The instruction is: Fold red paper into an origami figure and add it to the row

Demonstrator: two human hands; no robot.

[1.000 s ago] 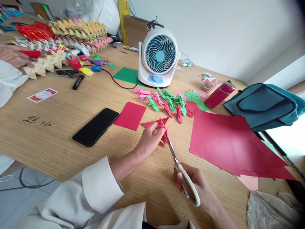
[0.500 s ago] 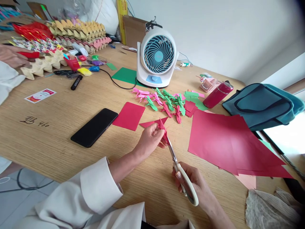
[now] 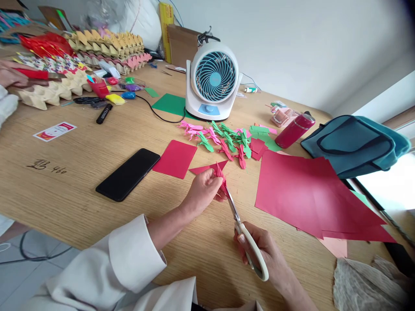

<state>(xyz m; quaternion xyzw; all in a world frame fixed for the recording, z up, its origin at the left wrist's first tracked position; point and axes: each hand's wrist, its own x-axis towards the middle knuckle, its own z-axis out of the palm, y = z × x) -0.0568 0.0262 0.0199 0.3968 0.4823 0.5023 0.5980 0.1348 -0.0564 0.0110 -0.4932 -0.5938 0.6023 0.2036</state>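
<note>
My left hand [image 3: 203, 191] pinches a small folded red paper piece [image 3: 219, 173] just above the wooden table [image 3: 65, 181]. My right hand [image 3: 264, 252] grips white-handled scissors [image 3: 245, 238], whose blades meet the lower edge of the folded piece. A red triangular offcut [image 3: 207, 166] lies just behind my left hand. To the right lies a stack of large red paper sheets [image 3: 308, 194]. A smaller red rectangle [image 3: 175, 158] and a black phone [image 3: 128, 173] lie to the left.
Several pink, green and red folded paper figures [image 3: 227, 138] lie in front of a white desk fan [image 3: 214, 84]. A red bottle [image 3: 294, 129] and a teal bag [image 3: 356, 144] sit at the right. Another person's hand [image 3: 9, 77] works at the far left among cardboard shapes [image 3: 48, 90].
My hands, the paper piece and the scissors stay almost still. The other person's hand at the far left has drawn back toward the edge.
</note>
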